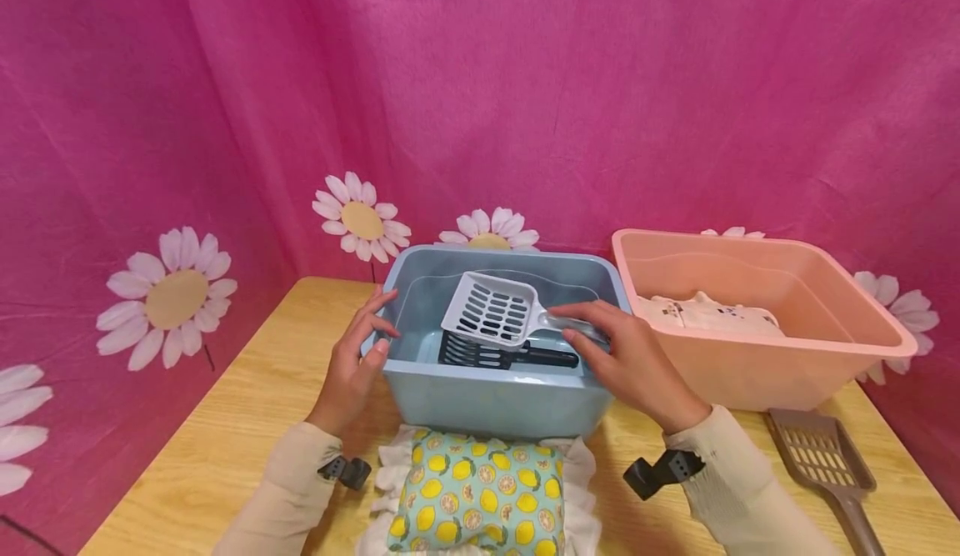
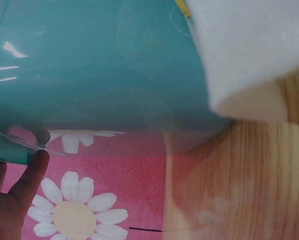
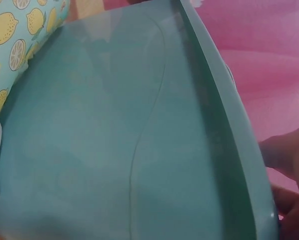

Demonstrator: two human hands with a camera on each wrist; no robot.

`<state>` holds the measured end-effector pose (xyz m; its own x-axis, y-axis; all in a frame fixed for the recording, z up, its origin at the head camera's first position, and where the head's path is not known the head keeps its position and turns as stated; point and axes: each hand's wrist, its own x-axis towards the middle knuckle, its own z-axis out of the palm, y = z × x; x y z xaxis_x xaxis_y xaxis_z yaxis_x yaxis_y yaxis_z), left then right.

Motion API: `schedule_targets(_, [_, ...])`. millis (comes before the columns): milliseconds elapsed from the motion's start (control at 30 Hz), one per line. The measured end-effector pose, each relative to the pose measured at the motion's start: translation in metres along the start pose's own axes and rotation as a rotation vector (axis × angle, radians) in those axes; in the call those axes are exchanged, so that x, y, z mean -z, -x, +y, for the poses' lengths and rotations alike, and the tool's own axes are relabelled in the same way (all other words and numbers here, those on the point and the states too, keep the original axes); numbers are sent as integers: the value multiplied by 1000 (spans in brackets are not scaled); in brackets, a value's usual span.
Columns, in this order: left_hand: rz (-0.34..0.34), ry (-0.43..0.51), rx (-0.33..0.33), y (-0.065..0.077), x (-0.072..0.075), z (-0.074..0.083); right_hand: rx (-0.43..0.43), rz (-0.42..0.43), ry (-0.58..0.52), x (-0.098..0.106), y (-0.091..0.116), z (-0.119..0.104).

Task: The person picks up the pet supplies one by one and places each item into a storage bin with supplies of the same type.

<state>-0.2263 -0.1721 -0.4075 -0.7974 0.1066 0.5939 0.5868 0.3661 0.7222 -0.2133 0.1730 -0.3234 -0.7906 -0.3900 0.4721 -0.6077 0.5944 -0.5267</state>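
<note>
A light blue bin (image 1: 487, 398) stands mid-table. Inside it a white slotted scoop (image 1: 491, 310) is held tilted above a black scoop (image 1: 487, 354) that lies on the bin's floor. My right hand (image 1: 566, 323) reaches over the bin's right rim and pinches the white scoop's handle between fingers and thumb. My left hand (image 1: 378, 323) lies against the bin's left front corner, fingers fairly straight along the rim, thumb on the outer wall. In the left wrist view the bin's wall (image 2: 89, 65) fills the top, with my left hand (image 2: 14, 195) below it. The right wrist view shows the bin (image 3: 114, 140) and my right hand (image 3: 289, 165).
A pink bin (image 1: 757, 373) holding a white printed bag (image 1: 705, 314) stands right of the blue one. A brown scoop (image 1: 821, 456) lies on the wooden table (image 1: 240, 406) at the front right. A lemon-print frilled pillow (image 1: 480, 489) sits before the blue bin. Pink daisy cloth hangs behind.
</note>
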Motion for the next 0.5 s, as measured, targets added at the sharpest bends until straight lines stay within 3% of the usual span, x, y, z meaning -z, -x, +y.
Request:
schedule_targets(267, [6,9,0,0,1,1,-49,-23,35,-2,-3,1])
schedule_targets(500, [11,10,-1,1,-1,1,-40,-43,82,-6,-1,4])
